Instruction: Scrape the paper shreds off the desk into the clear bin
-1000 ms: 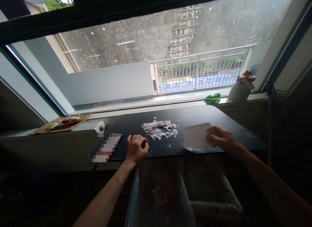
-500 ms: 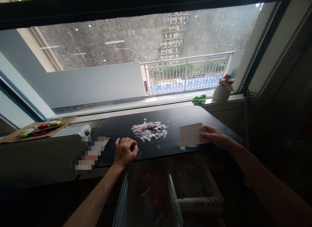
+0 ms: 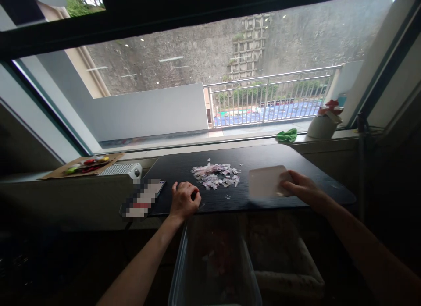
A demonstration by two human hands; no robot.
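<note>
My right hand [image 3: 301, 186] pinches the right edge of a flat white rectangular plate with rounded corners [image 3: 265, 181], slightly blurred, above the right half of the dark table [image 3: 226, 206]. My left hand [image 3: 184, 200] rests at the table's front edge, its fingers curled and the thumb near the index finger. What it holds, if anything, is hidden. Between the hands and farther back lies a loose pile of small paper scraps [image 3: 213, 176], whitish with purple tints. A small clear sliver [image 3: 227, 197] lies in front of the pile.
Below the front edge stand a clear plastic bin [image 3: 179, 264] with some scraps inside and a pale-rimmed box [image 3: 289, 277]. A phone [image 3: 144, 198] lies at the table's left. A green cloth [image 3: 287, 135] and a white spray bottle [image 3: 324, 124] sit on the windowsill.
The view has turned left, so everything sits farther right in the picture. A small white scrap below the plate no longer shows. The left hand keeps its curled pose; the right hand still holds the plate.
</note>
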